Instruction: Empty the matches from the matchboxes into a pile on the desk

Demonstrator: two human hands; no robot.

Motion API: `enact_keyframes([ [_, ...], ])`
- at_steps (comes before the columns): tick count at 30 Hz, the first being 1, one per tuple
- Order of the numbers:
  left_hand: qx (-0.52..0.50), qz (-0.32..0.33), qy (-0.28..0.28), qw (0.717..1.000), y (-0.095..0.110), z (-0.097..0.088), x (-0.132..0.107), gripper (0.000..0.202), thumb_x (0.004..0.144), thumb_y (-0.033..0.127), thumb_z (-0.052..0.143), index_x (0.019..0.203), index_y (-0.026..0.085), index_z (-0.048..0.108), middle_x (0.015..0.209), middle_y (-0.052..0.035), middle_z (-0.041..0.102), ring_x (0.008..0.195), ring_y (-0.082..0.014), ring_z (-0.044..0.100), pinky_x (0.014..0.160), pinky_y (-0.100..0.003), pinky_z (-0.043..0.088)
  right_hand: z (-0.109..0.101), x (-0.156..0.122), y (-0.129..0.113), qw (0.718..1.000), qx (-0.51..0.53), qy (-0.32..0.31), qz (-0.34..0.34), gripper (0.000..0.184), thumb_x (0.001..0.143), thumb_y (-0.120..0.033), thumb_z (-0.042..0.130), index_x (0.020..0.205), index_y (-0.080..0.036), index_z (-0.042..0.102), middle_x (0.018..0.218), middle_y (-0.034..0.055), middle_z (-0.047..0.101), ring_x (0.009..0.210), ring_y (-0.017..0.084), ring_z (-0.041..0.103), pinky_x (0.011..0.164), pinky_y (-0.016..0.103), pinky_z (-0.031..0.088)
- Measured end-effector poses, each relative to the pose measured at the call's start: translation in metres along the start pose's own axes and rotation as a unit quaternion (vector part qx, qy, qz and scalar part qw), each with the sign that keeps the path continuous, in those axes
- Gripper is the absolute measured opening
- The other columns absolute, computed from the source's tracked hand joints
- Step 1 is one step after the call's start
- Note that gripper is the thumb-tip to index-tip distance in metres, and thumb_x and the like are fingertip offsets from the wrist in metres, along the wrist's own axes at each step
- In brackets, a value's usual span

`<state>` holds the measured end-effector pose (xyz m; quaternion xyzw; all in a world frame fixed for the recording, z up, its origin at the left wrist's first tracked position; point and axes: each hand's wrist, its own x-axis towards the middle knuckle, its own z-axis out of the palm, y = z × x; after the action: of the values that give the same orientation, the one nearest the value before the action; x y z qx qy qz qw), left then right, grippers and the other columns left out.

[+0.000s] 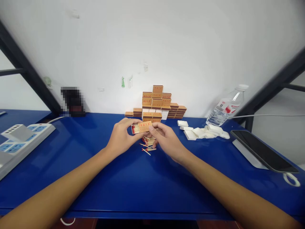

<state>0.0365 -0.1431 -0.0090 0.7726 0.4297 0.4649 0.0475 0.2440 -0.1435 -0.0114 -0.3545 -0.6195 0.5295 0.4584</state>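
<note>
Between my two hands is a matchbox [145,126], raised over the blue table. Its tray sticks partly out of the orange sleeve on the left and shows red-tipped matches [135,128] inside. My left hand [123,135] grips the tray end with thumb and fingers. On the sleeve's right end, my right hand [169,140] has its thumb on top and fingers behind. Below the box, a small heap of loose matches [149,142] lies on the table, partly hidden by my hands. Just behind stands a stack of matchboxes [157,101] against the wall.
White empty-looking box trays [202,132] lie in a pile to the right. A water bottle [226,106] leans against the wall behind them. A phone [263,151] rests on a white object at the right. On the left is a power strip [26,140].
</note>
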Motion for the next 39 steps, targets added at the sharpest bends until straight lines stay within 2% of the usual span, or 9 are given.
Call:
enact_keyframes([
  [6, -0.002, -0.002, -0.030, 1.000, -0.001, 0.002, 0.000, 0.039, 0.082, 0.042, 0.086, 0.116, 0.025, 0.074, 0.108, -0.0035, 0.080, 0.092, -0.0224, 0.072, 0.084, -0.038, 0.058, -0.011, 0.005, -0.001, 0.998, -0.036, 0.045, 0.042, 0.035, 0.085, -0.053, 0.076, 0.081, -0.019, 0.070, 0.073, 0.0016, 0.065, 0.055, 0.011, 0.052, 0.048, 0.025, 0.047],
  [9, 0.000, -0.023, -0.031, 0.999, -0.005, 0.000, 0.002, 0.035, 0.084, 0.044, 0.084, 0.113, 0.026, 0.076, 0.102, -0.0030, 0.080, 0.079, -0.0193, 0.069, 0.074, -0.035, 0.057, -0.021, 0.011, -0.002, 0.994, -0.035, 0.089, 0.061, 0.030, 0.083, -0.046, 0.077, 0.075, -0.019, 0.068, 0.072, 0.0027, 0.064, 0.057, 0.012, 0.054, 0.044, 0.023, 0.043],
  [12, -0.008, -0.046, -0.029, 0.998, -0.009, -0.002, 0.004, 0.033, 0.085, 0.045, 0.082, 0.111, 0.026, 0.078, 0.100, -0.0025, 0.080, 0.076, -0.0182, 0.067, 0.070, -0.034, 0.055, -0.037, 0.019, -0.004, 0.989, -0.022, 0.134, 0.059, 0.028, 0.080, -0.042, 0.078, 0.071, -0.019, 0.065, 0.074, 0.0045, 0.064, 0.064, 0.014, 0.058, 0.042, 0.021, 0.040],
  [16, -0.015, -0.057, -0.032, 0.998, -0.016, -0.004, 0.005, 0.037, 0.083, 0.047, 0.083, 0.112, 0.026, 0.078, 0.099, -0.0023, 0.081, 0.075, -0.0179, 0.067, 0.068, -0.033, 0.053, -0.081, 0.034, -0.012, 0.966, -0.066, 0.249, 0.033, 0.025, 0.083, -0.041, 0.076, 0.079, -0.018, 0.065, 0.085, 0.0079, 0.073, 0.051, 0.010, 0.052, 0.035, 0.020, 0.032],
  [18, -0.008, -0.049, -0.035, 0.998, -0.018, -0.005, 0.004, 0.038, 0.084, 0.049, 0.082, 0.114, 0.026, 0.078, 0.099, -0.0021, 0.080, 0.075, -0.0179, 0.067, 0.069, -0.033, 0.053, -0.110, 0.043, -0.016, 0.943, -0.092, 0.320, 0.010, 0.023, 0.086, -0.039, 0.074, 0.084, -0.018, 0.064, 0.087, 0.0087, 0.074, 0.051, 0.009, 0.052, 0.036, 0.020, 0.032],
  [21, 0.004, -0.027, -0.037, 0.999, -0.020, -0.004, 0.003, 0.039, 0.085, 0.051, 0.081, 0.115, 0.027, 0.077, 0.101, -0.0024, 0.080, 0.077, -0.0181, 0.066, 0.071, -0.034, 0.054, -0.150, 0.055, -0.015, 0.912, -0.154, 0.378, 0.024, 0.021, 0.090, -0.036, 0.071, 0.086, -0.017, 0.062, 0.090, 0.0109, 0.076, 0.052, 0.009, 0.051, 0.037, 0.019, 0.034],
  [25, 0.008, -0.004, -0.038, 0.999, -0.019, -0.002, 0.000, 0.039, 0.086, 0.053, 0.080, 0.115, 0.026, 0.076, 0.101, -0.0040, 0.080, 0.077, -0.0188, 0.066, 0.069, -0.034, 0.055, -0.177, 0.069, 0.002, 0.911, -0.192, 0.362, 0.041, 0.029, 0.090, -0.043, 0.072, 0.089, -0.016, 0.063, 0.094, 0.0138, 0.077, 0.051, 0.009, 0.050, 0.040, 0.020, 0.037],
  [32, 0.005, 0.013, -0.059, 0.998, -0.013, 0.002, -0.005, 0.040, 0.086, 0.050, 0.081, 0.119, 0.028, 0.075, 0.088, -0.0015, 0.075, 0.078, -0.0199, 0.065, 0.071, -0.036, 0.054, -0.188, 0.080, 0.022, 0.902, -0.240, 0.358, 0.004, 0.044, 0.085, -0.057, 0.072, 0.095, -0.014, 0.070, 0.090, 0.0096, 0.073, 0.060, 0.013, 0.058, 0.047, 0.023, 0.043],
  [39, -0.002, 0.005, -0.055, 0.998, -0.012, 0.001, -0.005, 0.040, 0.086, 0.049, 0.081, 0.120, 0.027, 0.075, 0.087, -0.0007, 0.075, 0.076, -0.0190, 0.064, 0.070, -0.035, 0.054, -0.195, 0.084, 0.031, 0.894, -0.275, 0.352, -0.006, 0.043, 0.087, -0.050, 0.071, 0.105, -0.011, 0.070, 0.096, 0.0115, 0.074, 0.059, 0.014, 0.063, 0.055, 0.027, 0.051],
])
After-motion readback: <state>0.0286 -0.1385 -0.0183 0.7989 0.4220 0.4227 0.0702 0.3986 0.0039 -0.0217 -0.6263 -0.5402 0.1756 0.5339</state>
